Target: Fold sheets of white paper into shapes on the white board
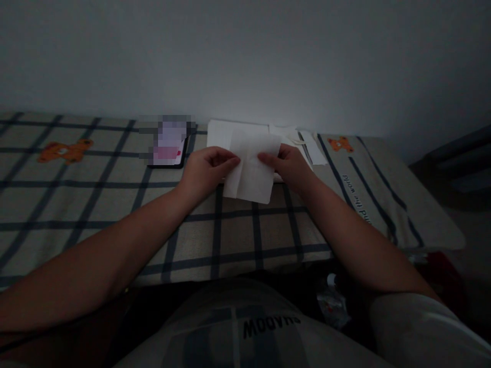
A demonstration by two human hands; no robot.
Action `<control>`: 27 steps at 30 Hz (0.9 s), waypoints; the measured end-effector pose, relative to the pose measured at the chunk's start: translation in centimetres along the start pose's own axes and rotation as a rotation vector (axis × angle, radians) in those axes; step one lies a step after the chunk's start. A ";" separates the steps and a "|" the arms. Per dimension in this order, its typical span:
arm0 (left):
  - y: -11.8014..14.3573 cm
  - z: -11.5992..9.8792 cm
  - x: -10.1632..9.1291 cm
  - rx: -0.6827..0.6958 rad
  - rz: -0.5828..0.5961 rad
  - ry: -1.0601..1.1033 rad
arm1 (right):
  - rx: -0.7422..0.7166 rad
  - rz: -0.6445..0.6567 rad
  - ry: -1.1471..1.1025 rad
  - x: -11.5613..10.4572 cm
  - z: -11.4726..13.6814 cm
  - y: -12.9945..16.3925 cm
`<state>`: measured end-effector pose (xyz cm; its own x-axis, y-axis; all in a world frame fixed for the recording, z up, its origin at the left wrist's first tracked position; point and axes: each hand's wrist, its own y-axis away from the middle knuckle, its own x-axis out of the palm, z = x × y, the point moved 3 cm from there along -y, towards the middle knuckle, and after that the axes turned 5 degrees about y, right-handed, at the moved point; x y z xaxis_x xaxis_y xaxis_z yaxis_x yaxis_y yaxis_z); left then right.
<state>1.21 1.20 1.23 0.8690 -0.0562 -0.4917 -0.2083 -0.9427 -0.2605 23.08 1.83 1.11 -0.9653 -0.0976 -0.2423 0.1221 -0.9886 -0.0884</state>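
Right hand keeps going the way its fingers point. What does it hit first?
The right hand points inward, already pinching the white paper; just beyond are the left hand's fingertips. Depth is hard to judge in this dim view.

Checked bedsheet (95,204) with orange bear prints; phone (169,148) lying lit near wall; white paper sheets (220,134) and strips (312,147) beside it.

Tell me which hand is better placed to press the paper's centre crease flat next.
Probably the left hand: its fingertips pinch the white paper sheet right beside the vertical crease. The right hand grips the far right edge and can steady it.
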 end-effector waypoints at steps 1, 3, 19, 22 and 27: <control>-0.2 0.2 0.1 -0.006 0.000 -0.002 | 0.000 0.004 -0.004 0.0 0.0 0.0; -0.4 0.6 0.2 -0.027 0.004 0.027 | 0.008 0.012 -0.010 0.1 -0.1 -0.1; -0.5 0.1 0.8 -0.321 0.071 0.761 | -0.045 0.025 -0.119 0.2 -0.5 -0.3; -0.3 0.1 0.9 -0.316 0.100 0.760 | -0.044 0.028 -0.105 0.2 -0.3 -0.2; -0.2 0.1 0.9 -0.320 0.072 0.788 | -0.044 0.033 -0.090 0.3 -0.1 0.0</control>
<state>2.03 1.34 0.77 0.9418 -0.2200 0.2541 -0.2412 -0.9689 0.0552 22.82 1.81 0.99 -0.9772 -0.1416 -0.1580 0.1620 -0.9789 -0.1247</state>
